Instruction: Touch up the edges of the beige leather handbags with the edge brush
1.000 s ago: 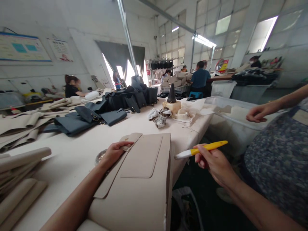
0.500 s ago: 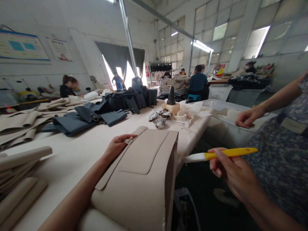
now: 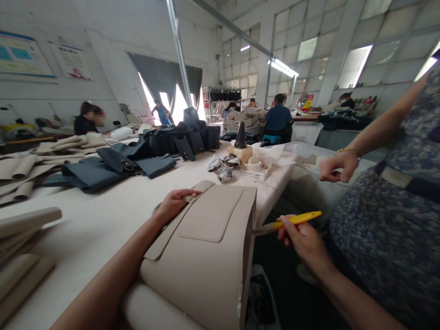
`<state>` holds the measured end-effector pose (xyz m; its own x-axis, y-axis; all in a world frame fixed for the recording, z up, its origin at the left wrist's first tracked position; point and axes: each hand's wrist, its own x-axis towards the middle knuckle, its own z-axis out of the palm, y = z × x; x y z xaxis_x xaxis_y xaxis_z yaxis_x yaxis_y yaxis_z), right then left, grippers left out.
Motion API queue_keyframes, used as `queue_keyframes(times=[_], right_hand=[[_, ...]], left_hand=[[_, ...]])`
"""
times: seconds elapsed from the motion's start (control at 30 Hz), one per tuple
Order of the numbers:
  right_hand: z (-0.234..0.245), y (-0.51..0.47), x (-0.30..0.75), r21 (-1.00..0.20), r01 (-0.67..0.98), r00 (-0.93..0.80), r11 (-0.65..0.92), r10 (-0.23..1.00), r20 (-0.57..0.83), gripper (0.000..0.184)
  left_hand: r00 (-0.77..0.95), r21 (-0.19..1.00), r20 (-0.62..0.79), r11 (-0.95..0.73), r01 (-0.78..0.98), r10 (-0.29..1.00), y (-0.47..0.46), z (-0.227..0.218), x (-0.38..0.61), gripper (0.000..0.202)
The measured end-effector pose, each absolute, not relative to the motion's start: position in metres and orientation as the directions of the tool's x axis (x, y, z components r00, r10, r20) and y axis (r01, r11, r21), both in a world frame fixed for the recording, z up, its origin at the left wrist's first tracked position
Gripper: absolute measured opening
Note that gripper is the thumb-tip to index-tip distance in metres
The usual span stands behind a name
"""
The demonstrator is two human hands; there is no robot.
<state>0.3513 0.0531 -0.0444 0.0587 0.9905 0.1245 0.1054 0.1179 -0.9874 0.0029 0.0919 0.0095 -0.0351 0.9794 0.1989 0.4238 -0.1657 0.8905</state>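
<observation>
A long, pale-topped worktable (image 3: 113, 215) stretches from nine to twelve o'clock. A heap of dark blue-grey bags (image 3: 185, 140) lies on it at eleven. Close in front, at twelve, a beige, leather-like folded piece (image 3: 202, 261) sits along the table's right edge, apparently to leave its open side reachable. The left hand (image 3: 176, 202) pinches its far-left border, presumably steadying it. At one o'clock, the right hand's (image 3: 304, 240) fingers pinch a slim yellow-handled brush (image 3: 298, 218), tip at that open side; contact is unclear.
</observation>
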Motion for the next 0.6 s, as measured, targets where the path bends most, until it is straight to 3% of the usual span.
queue_keyframes(times=[0.23,0.47,0.6], right_hand=[[-0.046,0.013,0.343,-0.988,0.149,-0.080,0.027,0.997,0.015,0.054],[-0.051,0.055,0.346,-0.950,0.253,0.100,0.183,0.972,0.214,0.049],[-0.051,0.025,0.346,-0.963,0.235,-0.020,0.135,0.991,0.134,0.048]], left_hand=[[-0.012,0.903,0.201,-0.180,0.389,0.980,0.096,0.000,-0.002,0.054],[-0.018,0.916,0.182,-0.163,0.367,0.983,0.094,0.000,0.000,0.055],[-0.029,0.907,0.194,-0.168,0.387,0.980,0.093,0.001,0.001,0.055]])
